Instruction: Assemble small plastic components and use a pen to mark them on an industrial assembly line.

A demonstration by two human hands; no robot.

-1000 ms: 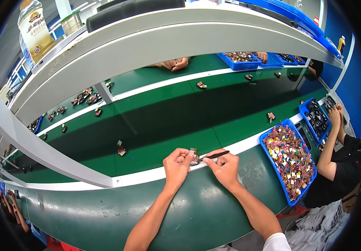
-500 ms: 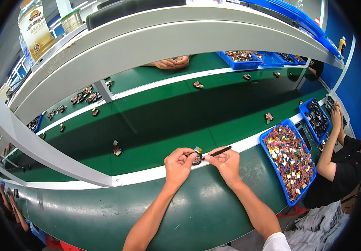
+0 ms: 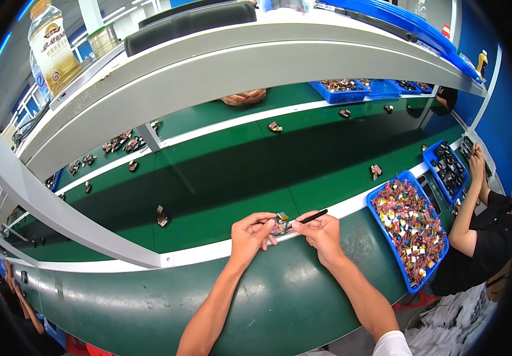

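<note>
My left hand (image 3: pixel 250 233) pinches a small metal-and-copper part (image 3: pixel 281 222) at the white rail along the near edge of the green conveyor belt (image 3: pixel 220 178). Just to its right, my right hand (image 3: pixel 321 231) holds a thin black tool (image 3: pixel 310 219) whose tip points left at the part. Both hands rest on the dark green bench edge (image 3: pixel 279 291).
A blue tray (image 3: pixel 389 248) full of small coloured parts sits at my right. Several small parts (image 3: pixel 161 217) lie spread along the belt. A second person in black (image 3: pixel 481 237) works at another blue tray (image 3: pixel 429 164) on the right. A grey shelf (image 3: pixel 208 65) with a bottle (image 3: pixel 51 47) spans overhead.
The loose parts on the belt have drifted left. My hands stay at the same spot on the rail with the part and tool.
</note>
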